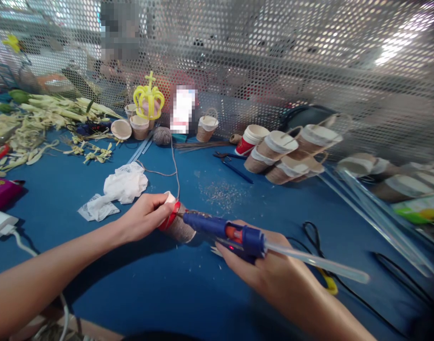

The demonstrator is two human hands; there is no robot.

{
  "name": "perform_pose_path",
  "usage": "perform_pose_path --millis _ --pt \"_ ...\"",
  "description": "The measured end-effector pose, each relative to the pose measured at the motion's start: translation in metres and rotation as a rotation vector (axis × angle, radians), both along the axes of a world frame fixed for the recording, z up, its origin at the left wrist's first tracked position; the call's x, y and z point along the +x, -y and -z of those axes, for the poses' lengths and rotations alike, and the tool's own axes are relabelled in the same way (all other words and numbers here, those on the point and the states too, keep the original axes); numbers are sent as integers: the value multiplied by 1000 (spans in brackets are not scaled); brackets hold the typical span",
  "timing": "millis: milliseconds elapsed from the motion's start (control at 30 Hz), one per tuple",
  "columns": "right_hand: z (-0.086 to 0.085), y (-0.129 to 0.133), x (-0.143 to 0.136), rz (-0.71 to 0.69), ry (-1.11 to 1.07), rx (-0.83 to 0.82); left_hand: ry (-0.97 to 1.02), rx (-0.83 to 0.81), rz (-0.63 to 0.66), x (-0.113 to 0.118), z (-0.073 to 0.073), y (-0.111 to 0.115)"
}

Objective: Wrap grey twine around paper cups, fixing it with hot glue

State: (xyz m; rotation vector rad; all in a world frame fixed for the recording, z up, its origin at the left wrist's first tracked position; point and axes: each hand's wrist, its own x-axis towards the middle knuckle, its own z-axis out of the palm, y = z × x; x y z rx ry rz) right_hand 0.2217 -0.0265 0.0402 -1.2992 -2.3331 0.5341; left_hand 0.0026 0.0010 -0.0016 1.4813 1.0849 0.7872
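Note:
My left hand (150, 215) is closed around the rim of a small paper cup (181, 227) lying tilted, its side wrapped in grey-brown yarn with a red band showing near the rim. A strand of yarn (174, 163) runs from the cup back to a grey yarn ball (162, 136). In my right hand (263, 255) is a blue hot glue gun (217, 229), gripped by the handle, with a clear glue stick (320, 265) poking out behind. Its nozzle points at the cup by the red band; whether it touches, I cannot tell. Scissor tips (216, 251) show beneath the gun.
Several wrapped cups (283, 147) stand stacked at the back right, beside blue-handled pliers (234, 168). Long clear glue sticks (384, 222) and a black cable (312, 237) lie right. White netting (126, 183) lies left; a yellow crown (149, 99) stands behind, before a perforated metal screen (245, 61).

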Motion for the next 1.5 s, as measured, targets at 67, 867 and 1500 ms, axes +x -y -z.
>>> perform_pose_path --millis 67,867,1500 --pt "-1 1 -1 -13 -10 -5 20 -28 5 0 0 0" --pt "-2 4 -3 3 23 -50 13 -29 -8 2 0 -1" --pt "-1 -17 2 119 -98 -216 -92 158 75 -2 5 0"
